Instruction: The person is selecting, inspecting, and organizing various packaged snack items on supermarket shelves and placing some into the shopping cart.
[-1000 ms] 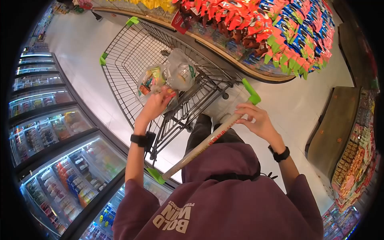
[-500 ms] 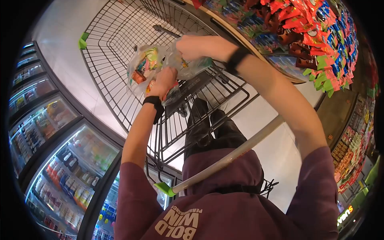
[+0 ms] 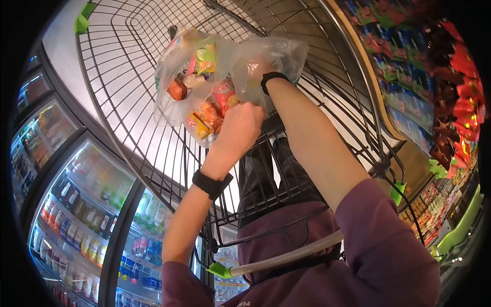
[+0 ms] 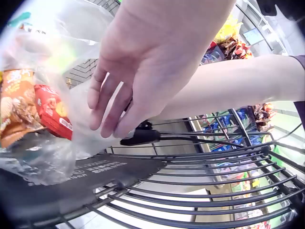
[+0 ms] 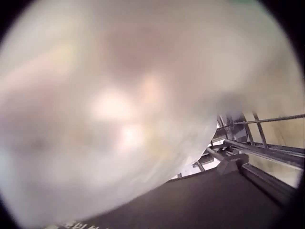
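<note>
Two clear plastic bags sit at the near end of a wire shopping cart [image 3: 128, 61]. The left bag [image 3: 197, 77] is full of colourful snack packets. My left hand [image 3: 240, 125] presses against its lower side; in the left wrist view the hand [image 4: 107, 121] lies on the plastic [image 4: 38, 109] with its fingers nearly straight. My right hand [image 3: 254, 69] is wrapped in the second bag [image 3: 281, 53] and looks curled into the film. Blurred plastic [image 5: 119, 105] fills the right wrist view. A black seat flap [image 4: 71, 176] lies under the bags.
Glass-door fridges [image 3: 76, 204] with bottles line the left side. Shelves of snack packets [image 3: 440, 77] run along the right. The cart's handle bar [image 3: 286, 258], with green end caps, is close against my body.
I have leaned further over the cart. My right hand left the handle a second ago, reached to the second bag and is now covered by it. Both bags are higher in view.
</note>
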A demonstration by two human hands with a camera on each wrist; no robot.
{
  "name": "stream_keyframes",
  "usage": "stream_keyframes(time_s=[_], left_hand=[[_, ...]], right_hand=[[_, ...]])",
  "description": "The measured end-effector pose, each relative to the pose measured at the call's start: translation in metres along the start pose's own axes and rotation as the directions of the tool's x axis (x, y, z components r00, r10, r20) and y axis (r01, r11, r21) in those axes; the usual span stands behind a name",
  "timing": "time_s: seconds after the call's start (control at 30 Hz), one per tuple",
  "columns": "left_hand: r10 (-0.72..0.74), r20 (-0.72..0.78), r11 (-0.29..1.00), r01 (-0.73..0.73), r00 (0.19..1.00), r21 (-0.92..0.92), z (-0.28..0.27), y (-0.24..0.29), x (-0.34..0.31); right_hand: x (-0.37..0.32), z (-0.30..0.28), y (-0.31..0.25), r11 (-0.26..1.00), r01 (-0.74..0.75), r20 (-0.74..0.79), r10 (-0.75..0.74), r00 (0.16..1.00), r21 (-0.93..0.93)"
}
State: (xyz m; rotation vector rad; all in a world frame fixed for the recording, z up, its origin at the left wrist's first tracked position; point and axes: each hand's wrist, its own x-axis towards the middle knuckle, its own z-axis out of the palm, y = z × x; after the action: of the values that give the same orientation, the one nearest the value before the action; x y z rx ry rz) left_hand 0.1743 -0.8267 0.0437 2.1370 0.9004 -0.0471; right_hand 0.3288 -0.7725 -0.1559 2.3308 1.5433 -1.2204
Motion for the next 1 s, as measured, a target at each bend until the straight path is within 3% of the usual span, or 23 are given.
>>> stream_keyframes(time_s=[0.1,0.23,0.43,0.53,0.63,0.73,0.8,0.9,0.97,1.0], left_hand=[[0.060,-0.050,0.998,-0.058,0.997,0.030,0.006,0.010,0.001],[0.043,-0.005,0.998,-0.043,0.999,0.052,0.005,0.018,0.002],[0.023,-0.100,1.000,-0.025,0.995,-0.010,0.009,0.018,-0.002],[0.088,-0.081,0.979,-0.071,0.993,0.192,0.005,0.014,-0.003],[0.043,-0.082,0.979,-0.026,0.996,0.202,0.005,0.013,-0.002],[0.016,-0.092,0.970,0.007,0.996,0.242,0.009,0.011,0.001],[-0.021,-0.082,0.964,0.042,0.996,0.263,0.011,0.013,-0.001],[-0.046,-0.086,0.963,0.067,0.995,0.261,0.014,0.012,-0.008],[-0.050,-0.105,0.953,0.079,0.993,0.293,0.012,0.020,-0.013],[-0.055,-0.121,0.956,0.087,0.991,0.281,0.008,0.029,-0.015]], right_hand=[[0.008,0.016,-0.001,1.000,0.005,0.038,-0.005,0.999,-0.006],[0.013,0.017,-0.018,0.998,0.048,0.084,-0.045,0.995,-0.031],[0.013,0.008,-0.022,0.995,0.098,0.112,-0.097,0.989,-0.005],[0.011,-0.020,-0.023,0.991,0.122,0.127,-0.128,0.984,0.059],[0.011,-0.040,-0.022,0.975,0.147,-0.016,-0.147,0.989,0.165],[0.010,-0.038,-0.013,0.917,0.310,-0.448,-0.174,0.877,0.250],[-0.025,-0.077,-0.025,0.816,0.149,-0.221,-0.026,0.975,0.559],[-0.047,-0.104,-0.024,0.822,0.220,-0.226,-0.114,0.968,0.526],[-0.099,-0.132,-0.025,0.921,0.361,-0.331,-0.298,0.896,0.148],[-0.103,-0.121,-0.015,0.853,0.373,-0.269,-0.287,0.920,0.366]])
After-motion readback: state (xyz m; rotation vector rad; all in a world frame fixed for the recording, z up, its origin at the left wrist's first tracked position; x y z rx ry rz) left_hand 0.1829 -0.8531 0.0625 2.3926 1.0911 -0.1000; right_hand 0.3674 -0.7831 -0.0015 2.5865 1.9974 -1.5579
